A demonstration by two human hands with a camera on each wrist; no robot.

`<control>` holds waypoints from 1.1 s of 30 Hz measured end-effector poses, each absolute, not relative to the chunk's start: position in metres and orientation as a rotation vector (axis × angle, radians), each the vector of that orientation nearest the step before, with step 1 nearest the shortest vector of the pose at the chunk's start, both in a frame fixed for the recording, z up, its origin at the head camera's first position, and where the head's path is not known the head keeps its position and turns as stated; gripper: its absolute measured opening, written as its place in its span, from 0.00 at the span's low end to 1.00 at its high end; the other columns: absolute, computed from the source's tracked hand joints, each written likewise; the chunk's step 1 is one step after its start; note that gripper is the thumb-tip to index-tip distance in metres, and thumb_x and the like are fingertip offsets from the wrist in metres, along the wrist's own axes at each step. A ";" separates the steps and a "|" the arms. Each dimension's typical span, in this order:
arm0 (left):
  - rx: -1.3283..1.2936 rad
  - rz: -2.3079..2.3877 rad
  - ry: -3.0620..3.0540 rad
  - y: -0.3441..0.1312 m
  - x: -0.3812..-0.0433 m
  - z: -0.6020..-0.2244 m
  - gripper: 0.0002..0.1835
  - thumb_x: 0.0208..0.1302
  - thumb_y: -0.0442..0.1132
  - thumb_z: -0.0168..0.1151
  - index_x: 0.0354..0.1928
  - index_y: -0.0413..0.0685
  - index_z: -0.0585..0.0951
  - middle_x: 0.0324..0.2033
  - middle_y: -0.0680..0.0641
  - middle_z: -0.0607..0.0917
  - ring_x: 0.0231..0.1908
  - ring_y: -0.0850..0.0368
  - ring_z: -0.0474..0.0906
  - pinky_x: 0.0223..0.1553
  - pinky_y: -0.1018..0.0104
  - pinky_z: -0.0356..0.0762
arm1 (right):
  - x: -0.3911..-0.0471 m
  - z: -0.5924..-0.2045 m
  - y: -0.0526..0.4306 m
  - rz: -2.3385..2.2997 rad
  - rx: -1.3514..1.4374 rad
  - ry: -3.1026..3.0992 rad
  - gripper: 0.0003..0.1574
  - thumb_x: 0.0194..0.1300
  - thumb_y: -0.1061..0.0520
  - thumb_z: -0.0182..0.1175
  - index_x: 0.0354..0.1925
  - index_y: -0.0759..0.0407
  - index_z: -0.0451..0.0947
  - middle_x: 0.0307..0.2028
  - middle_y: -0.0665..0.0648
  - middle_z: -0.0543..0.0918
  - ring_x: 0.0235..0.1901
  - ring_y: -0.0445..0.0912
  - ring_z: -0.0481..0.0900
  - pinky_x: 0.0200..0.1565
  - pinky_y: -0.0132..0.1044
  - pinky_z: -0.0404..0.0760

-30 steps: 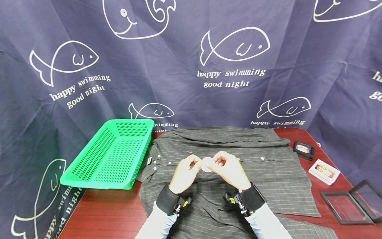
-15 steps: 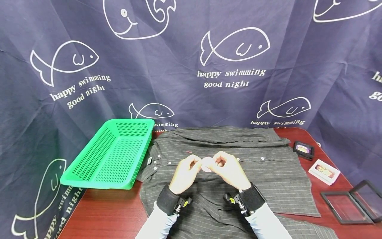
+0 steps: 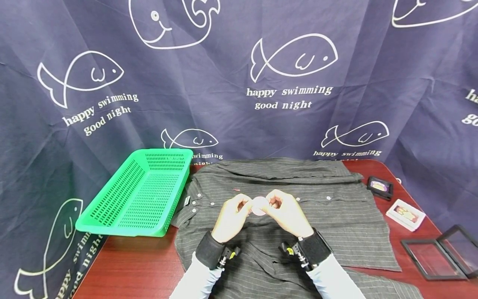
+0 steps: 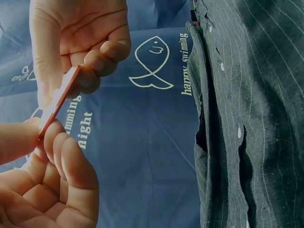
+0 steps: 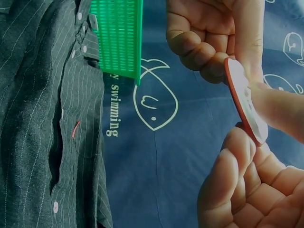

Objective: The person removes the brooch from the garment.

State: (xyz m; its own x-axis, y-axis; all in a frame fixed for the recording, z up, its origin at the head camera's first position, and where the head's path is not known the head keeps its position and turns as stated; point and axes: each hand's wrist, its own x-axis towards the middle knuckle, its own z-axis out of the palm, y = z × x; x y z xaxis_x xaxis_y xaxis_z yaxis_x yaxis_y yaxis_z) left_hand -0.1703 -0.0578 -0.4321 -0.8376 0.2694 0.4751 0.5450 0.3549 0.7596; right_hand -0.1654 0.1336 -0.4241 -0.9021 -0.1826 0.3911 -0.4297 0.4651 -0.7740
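Note:
A small thin round disc (image 3: 259, 206), white on one side with a red back and rim, is held up above a dark striped shirt (image 3: 336, 232). My left hand (image 3: 231, 218) pinches its left edge between thumb and fingers. At the opposite edge my right hand (image 3: 289, 211) pinches it too. Both wrist views show the disc (image 4: 59, 102) nearly edge-on, the thumbs on its white side and the fingers curled behind. The white face of the disc (image 5: 247, 102) looks uneven, with details too blurred to read.
A green plastic basket (image 3: 179, 199) stands left. On the reddish table (image 3: 127, 265), right of the shirt, lie a small black framed picture (image 3: 380, 187), a white framed picture (image 3: 406, 214) and an open black-rimmed clear case (image 3: 429, 276). A thin red strip (image 5: 75, 129) lies on the shirt.
The disc is tilted very slightly between the fingers. Both hands otherwise keep the same place and grip.

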 end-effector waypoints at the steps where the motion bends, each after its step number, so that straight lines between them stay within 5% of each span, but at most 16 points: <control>1: -0.720 -1.483 -2.355 -0.058 -0.170 -0.432 0.06 0.67 0.35 0.60 0.32 0.42 0.81 0.21 0.48 0.80 0.22 0.69 0.69 0.25 0.76 0.68 | -0.166 -0.425 0.133 1.412 0.525 -2.461 0.10 0.57 0.56 0.70 0.29 0.56 0.77 0.21 0.48 0.76 0.20 0.34 0.68 0.25 0.28 0.67; 24: -0.693 -1.493 -2.348 -0.056 -0.169 -0.433 0.05 0.67 0.33 0.60 0.32 0.42 0.81 0.21 0.47 0.80 0.23 0.60 0.72 0.27 0.75 0.69 | -0.167 -0.430 0.132 1.385 0.493 -2.438 0.12 0.56 0.56 0.71 0.26 0.55 0.75 0.19 0.46 0.73 0.20 0.34 0.67 0.24 0.28 0.66; 33: -0.707 -1.484 -2.335 -0.056 -0.170 -0.435 0.06 0.67 0.35 0.60 0.32 0.43 0.81 0.21 0.48 0.81 0.23 0.68 0.71 0.26 0.76 0.69 | -0.168 -0.429 0.132 1.351 0.491 -2.467 0.16 0.55 0.55 0.72 0.24 0.55 0.72 0.18 0.46 0.70 0.20 0.35 0.65 0.24 0.27 0.64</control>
